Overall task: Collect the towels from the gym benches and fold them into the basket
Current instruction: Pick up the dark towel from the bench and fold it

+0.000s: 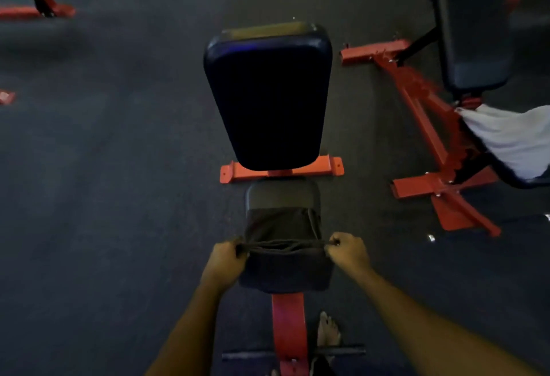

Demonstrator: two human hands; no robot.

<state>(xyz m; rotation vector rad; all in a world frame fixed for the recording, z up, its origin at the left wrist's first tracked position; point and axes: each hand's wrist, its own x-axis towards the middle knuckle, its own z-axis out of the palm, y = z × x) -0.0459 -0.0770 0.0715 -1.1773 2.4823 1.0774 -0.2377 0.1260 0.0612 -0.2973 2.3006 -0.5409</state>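
Note:
A dark grey towel (282, 227) lies over the seat pad of the red-framed gym bench (268, 99) straight ahead of me. My left hand (227, 258) pinches the towel's near left edge. My right hand (346, 252) pinches the near right edge, so the edge is pulled taut between both fists. A white towel (506, 137) drapes over the seat of a second bench at the right. No basket is in view.
The second bench's red frame (428, 137) spreads over the floor at the right. Another red frame (32, 9) stands at the far left. Dark rubber floor (104, 167) surrounds the bench. My bare foot (327, 331) is beside the bench's red beam.

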